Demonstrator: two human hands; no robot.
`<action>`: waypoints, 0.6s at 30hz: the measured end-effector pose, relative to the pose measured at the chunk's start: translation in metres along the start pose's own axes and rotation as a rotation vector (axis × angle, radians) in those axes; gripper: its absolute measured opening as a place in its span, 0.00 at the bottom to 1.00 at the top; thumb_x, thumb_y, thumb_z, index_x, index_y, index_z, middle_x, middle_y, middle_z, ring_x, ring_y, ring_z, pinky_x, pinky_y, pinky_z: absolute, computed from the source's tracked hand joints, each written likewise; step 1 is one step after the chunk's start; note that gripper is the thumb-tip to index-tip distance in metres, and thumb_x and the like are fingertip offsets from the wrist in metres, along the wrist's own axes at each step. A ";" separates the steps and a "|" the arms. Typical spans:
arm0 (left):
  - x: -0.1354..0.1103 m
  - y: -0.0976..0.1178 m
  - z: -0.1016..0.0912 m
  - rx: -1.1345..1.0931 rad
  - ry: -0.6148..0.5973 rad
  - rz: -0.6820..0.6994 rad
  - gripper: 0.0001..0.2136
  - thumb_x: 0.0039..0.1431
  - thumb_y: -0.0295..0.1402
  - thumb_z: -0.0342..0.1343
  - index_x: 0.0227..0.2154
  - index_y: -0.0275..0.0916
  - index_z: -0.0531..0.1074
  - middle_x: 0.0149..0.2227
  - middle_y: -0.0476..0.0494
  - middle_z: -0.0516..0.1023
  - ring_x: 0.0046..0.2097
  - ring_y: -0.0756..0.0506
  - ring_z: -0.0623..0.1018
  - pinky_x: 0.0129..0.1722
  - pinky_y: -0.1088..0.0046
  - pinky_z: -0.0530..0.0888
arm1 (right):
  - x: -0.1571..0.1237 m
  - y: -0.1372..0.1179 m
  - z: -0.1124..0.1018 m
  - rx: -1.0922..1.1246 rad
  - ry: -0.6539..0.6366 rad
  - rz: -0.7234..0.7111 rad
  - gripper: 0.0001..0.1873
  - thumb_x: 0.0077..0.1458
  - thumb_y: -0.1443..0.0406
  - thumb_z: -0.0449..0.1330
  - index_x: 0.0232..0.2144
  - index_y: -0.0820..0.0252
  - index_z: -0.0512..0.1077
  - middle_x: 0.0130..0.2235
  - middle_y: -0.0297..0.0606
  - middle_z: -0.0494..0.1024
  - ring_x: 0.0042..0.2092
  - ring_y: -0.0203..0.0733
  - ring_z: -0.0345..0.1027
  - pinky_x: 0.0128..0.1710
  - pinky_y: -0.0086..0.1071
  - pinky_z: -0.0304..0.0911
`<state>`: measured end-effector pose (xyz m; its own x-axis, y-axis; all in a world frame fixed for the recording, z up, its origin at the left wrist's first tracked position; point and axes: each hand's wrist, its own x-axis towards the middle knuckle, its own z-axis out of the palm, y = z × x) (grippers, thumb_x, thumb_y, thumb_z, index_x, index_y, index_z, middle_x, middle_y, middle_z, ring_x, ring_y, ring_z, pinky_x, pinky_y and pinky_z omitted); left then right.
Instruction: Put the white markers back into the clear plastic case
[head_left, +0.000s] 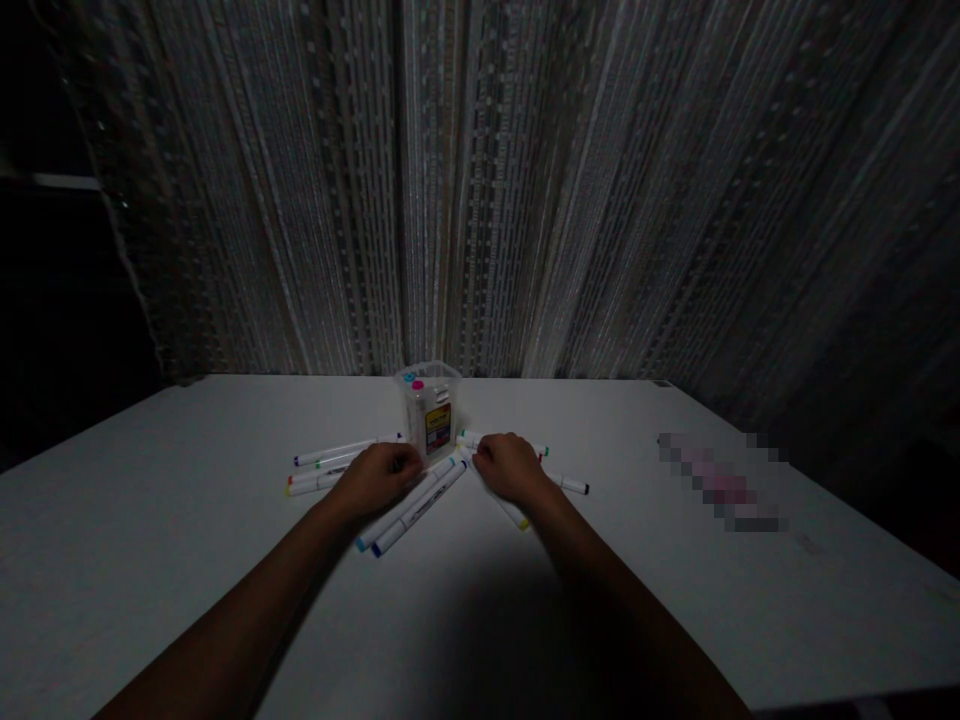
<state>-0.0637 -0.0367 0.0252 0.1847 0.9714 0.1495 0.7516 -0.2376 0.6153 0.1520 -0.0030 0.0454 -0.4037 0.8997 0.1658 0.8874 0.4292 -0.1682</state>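
Observation:
A clear plastic tub stands upright on the white table, with two markers in it, their cyan and pink caps showing at the top. Several white markers lie around its base. My left hand rests just left of the tub, fingers curled over the markers lying there. My right hand rests just right of the tub, fingers curled down onto a yellow-tipped marker. What each hand grips is hidden under the knuckles.
More markers lie to the left of my left hand, and one with a black cap lies right of my right hand. A blurred patch lies on the table's right side. A pale curtain hangs behind the table.

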 end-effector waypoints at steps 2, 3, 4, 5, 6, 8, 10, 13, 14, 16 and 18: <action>0.000 0.000 0.002 -0.025 -0.023 0.003 0.12 0.52 0.38 0.47 0.26 0.35 0.71 0.26 0.46 0.74 0.29 0.46 0.72 0.27 0.75 0.62 | 0.000 0.000 0.000 -0.002 -0.007 -0.012 0.14 0.54 0.61 0.50 0.35 0.59 0.74 0.37 0.43 0.76 0.39 0.42 0.68 0.35 0.30 0.54; 0.000 -0.001 0.003 -0.036 -0.032 0.004 0.12 0.52 0.38 0.47 0.26 0.35 0.71 0.26 0.46 0.74 0.29 0.46 0.72 0.27 0.75 0.63 | 0.000 0.000 0.000 -0.003 -0.011 -0.015 0.13 0.54 0.61 0.51 0.34 0.59 0.74 0.37 0.42 0.76 0.39 0.42 0.68 0.35 0.30 0.54; 0.000 -0.001 0.003 -0.043 -0.041 0.006 0.12 0.52 0.38 0.47 0.26 0.35 0.71 0.26 0.46 0.74 0.30 0.46 0.72 0.27 0.75 0.63 | 0.000 0.000 0.000 -0.004 -0.013 -0.017 0.13 0.54 0.61 0.51 0.34 0.59 0.74 0.36 0.42 0.76 0.39 0.42 0.68 0.34 0.30 0.54; 0.000 -0.002 0.004 -0.045 -0.050 0.007 0.12 0.52 0.38 0.47 0.27 0.35 0.71 0.26 0.46 0.74 0.30 0.46 0.72 0.27 0.75 0.63 | 0.000 0.000 0.000 -0.005 -0.015 -0.016 0.13 0.54 0.61 0.51 0.34 0.59 0.73 0.36 0.42 0.76 0.39 0.42 0.68 0.34 0.30 0.54; 0.000 -0.003 0.004 -0.042 -0.059 0.008 0.12 0.52 0.38 0.48 0.27 0.35 0.71 0.26 0.46 0.73 0.30 0.46 0.72 0.27 0.75 0.63 | 0.000 0.000 0.000 -0.007 -0.018 -0.013 0.12 0.53 0.61 0.51 0.34 0.59 0.73 0.36 0.42 0.76 0.39 0.42 0.68 0.34 0.30 0.54; 0.000 -0.005 0.005 -0.027 -0.073 0.012 0.12 0.51 0.38 0.48 0.28 0.35 0.72 0.26 0.46 0.73 0.30 0.46 0.72 0.27 0.75 0.63 | 0.000 -0.001 0.000 -0.007 -0.021 -0.009 0.12 0.53 0.61 0.52 0.34 0.59 0.73 0.37 0.42 0.76 0.40 0.42 0.68 0.35 0.30 0.54; 0.001 -0.007 0.005 -0.014 -0.088 0.019 0.12 0.51 0.38 0.49 0.29 0.35 0.72 0.26 0.46 0.73 0.30 0.46 0.71 0.27 0.75 0.63 | 0.000 -0.001 0.000 -0.002 -0.028 -0.006 0.13 0.53 0.61 0.52 0.35 0.59 0.73 0.37 0.42 0.76 0.40 0.42 0.67 0.36 0.31 0.54; 0.001 -0.010 0.007 -0.012 -0.087 0.026 0.12 0.50 0.38 0.49 0.30 0.35 0.73 0.26 0.47 0.73 0.30 0.46 0.71 0.27 0.75 0.63 | -0.001 -0.002 0.001 0.005 -0.034 -0.008 0.13 0.53 0.60 0.52 0.35 0.59 0.73 0.37 0.43 0.76 0.40 0.42 0.68 0.36 0.31 0.55; 0.001 -0.010 0.008 -0.012 -0.087 0.028 0.13 0.50 0.39 0.49 0.30 0.35 0.73 0.26 0.47 0.73 0.29 0.46 0.71 0.27 0.75 0.63 | -0.002 -0.002 0.001 0.007 -0.032 -0.007 0.13 0.53 0.60 0.52 0.35 0.59 0.73 0.37 0.43 0.76 0.40 0.43 0.68 0.36 0.31 0.55; 0.001 -0.011 0.009 -0.010 -0.087 0.032 0.13 0.50 0.39 0.49 0.29 0.35 0.73 0.26 0.47 0.72 0.29 0.47 0.71 0.27 0.75 0.63 | -0.003 -0.003 0.000 0.012 -0.032 -0.005 0.13 0.52 0.60 0.53 0.35 0.59 0.73 0.37 0.43 0.76 0.41 0.43 0.68 0.36 0.31 0.55; 0.001 -0.010 0.009 -0.011 -0.090 0.030 0.14 0.50 0.40 0.49 0.29 0.35 0.73 0.25 0.46 0.72 0.29 0.47 0.70 0.27 0.75 0.63 | -0.004 -0.005 -0.002 0.019 -0.046 -0.005 0.13 0.52 0.60 0.52 0.36 0.59 0.73 0.37 0.43 0.76 0.41 0.43 0.68 0.37 0.31 0.55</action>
<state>-0.0655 -0.0333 0.0125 0.2638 0.9596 0.0979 0.7381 -0.2662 0.6200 0.1498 -0.0086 0.0474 -0.4181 0.9002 0.1220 0.8813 0.4345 -0.1857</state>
